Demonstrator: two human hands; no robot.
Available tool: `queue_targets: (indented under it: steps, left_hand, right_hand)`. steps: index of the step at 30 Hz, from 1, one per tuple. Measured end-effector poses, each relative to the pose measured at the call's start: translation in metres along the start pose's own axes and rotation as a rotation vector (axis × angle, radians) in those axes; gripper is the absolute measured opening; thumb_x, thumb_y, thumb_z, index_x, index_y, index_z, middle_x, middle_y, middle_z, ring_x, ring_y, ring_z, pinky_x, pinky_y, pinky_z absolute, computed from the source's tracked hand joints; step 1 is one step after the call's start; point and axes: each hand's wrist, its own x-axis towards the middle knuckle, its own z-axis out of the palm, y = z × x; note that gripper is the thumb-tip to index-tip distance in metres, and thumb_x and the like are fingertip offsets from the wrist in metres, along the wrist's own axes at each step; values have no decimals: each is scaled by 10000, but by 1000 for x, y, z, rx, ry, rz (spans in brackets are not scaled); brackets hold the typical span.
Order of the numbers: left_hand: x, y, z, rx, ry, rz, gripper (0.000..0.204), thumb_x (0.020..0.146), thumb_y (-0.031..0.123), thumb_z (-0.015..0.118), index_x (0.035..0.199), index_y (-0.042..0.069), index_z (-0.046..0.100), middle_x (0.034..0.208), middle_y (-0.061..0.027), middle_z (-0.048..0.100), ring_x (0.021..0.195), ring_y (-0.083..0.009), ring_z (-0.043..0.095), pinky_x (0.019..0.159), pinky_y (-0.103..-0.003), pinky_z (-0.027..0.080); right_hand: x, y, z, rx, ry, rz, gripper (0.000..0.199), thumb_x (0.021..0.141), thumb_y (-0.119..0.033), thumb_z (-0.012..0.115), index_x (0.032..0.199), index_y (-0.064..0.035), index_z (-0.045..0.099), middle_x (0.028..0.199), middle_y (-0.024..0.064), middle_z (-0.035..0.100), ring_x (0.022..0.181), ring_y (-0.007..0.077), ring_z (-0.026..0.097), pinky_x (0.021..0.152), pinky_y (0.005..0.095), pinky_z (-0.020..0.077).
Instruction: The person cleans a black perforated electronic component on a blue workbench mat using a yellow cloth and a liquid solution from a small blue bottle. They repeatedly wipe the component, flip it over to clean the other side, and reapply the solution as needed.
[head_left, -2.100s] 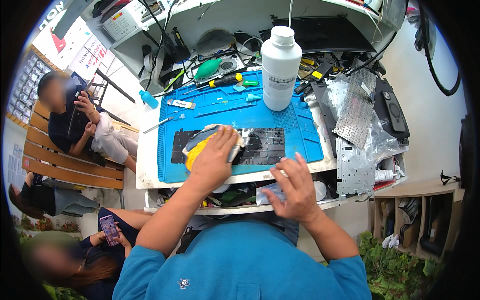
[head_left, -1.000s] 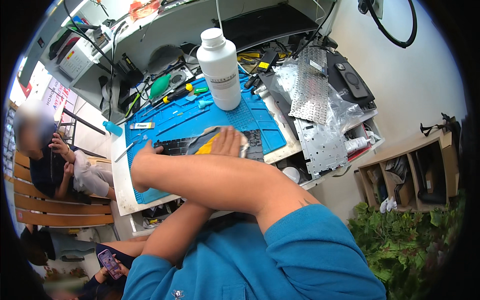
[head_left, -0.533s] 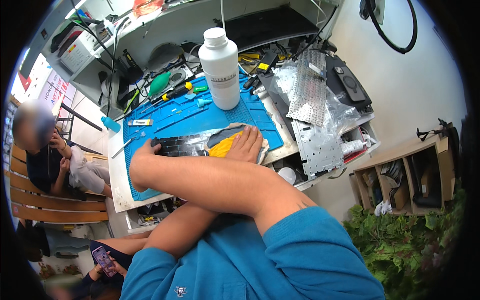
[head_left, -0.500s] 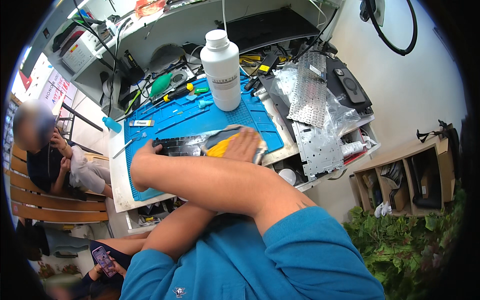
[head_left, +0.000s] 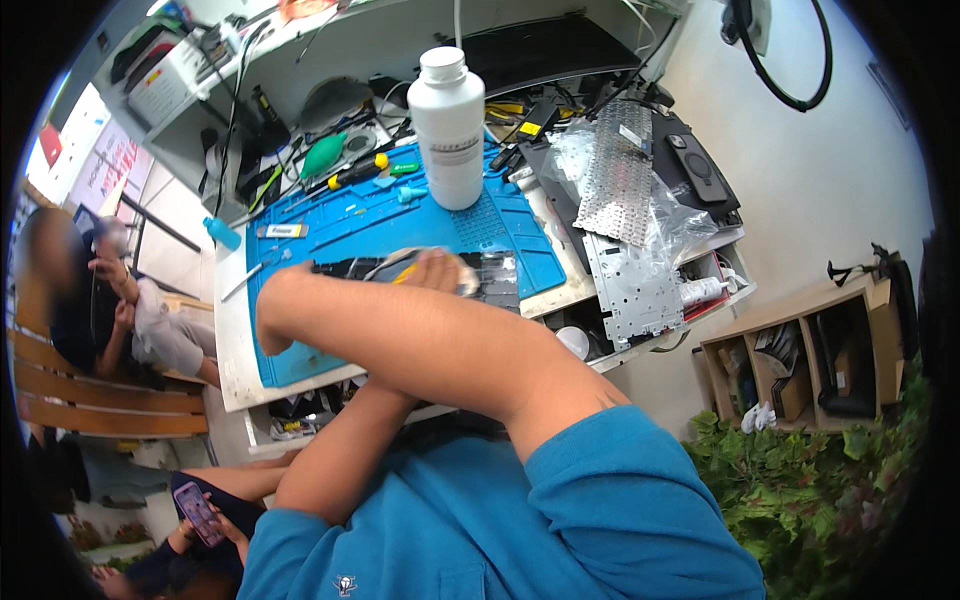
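Note:
My forearms cross, the right one over the left. Beyond the crossing, my left hand [head_left: 434, 271] presses a bunched grey-and-yellow cloth [head_left: 467, 281] onto a black keyboard panel [head_left: 498, 268]. Its fingers lie close together over the cloth. My right hand [head_left: 283, 290] is bent at the left end of the panel, gripping that edge; its fingers are partly hidden. The panel lies across a blue work mat [head_left: 390, 225], its middle covered by the cloth and my forearm. A tall white bottle [head_left: 447, 140] with a capped top stands upright behind the panel.
Screwdrivers [head_left: 360, 172] and a green blower bulb [head_left: 324, 155] lie behind the mat. Metal plates [head_left: 628, 290] and plastic wrap are piled right, beside an open drawer [head_left: 715, 290]. A small blue bottle [head_left: 221, 233] stands left. Two people [head_left: 75, 290] sit at the left.
My left hand has slid left along the panel with the cloth, uncovering the panel's right end. My right hand stays at the left end. The whole view has shifted slightly.

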Motion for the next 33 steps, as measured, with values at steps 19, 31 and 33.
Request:
queue_targets:
  steps: [19,31,33]
  left_hand:
    - [20,70,-50,-564,-219,-158,344,1031,159,629,1328,1,696,1337,-276,713,1255,-464,669,1069,-566,517]
    - [-51,12,-148,-198,44,-402,645,968,57,717,1599,19,589,1678,-239,552,1614,-417,461,1332,-514,365]
    - [-53,19,-110,-136,-148,-340,662,958,49,688,1607,10,560,1695,-219,534,1634,-427,419,1356,-553,318]
  right_hand:
    - [-27,93,-11,386,-56,-215,1144,989,-904,508,1658,24,518,1741,304,433,1588,458,478,1328,580,306]
    - [-20,101,-11,359,-41,-242,1075,1022,-880,481,1553,41,639,1663,306,543,1601,448,448,1294,556,351]
    - [-25,98,-13,333,-46,-192,1078,1019,-880,490,1577,34,616,1670,314,531,1607,449,440,1302,553,341]
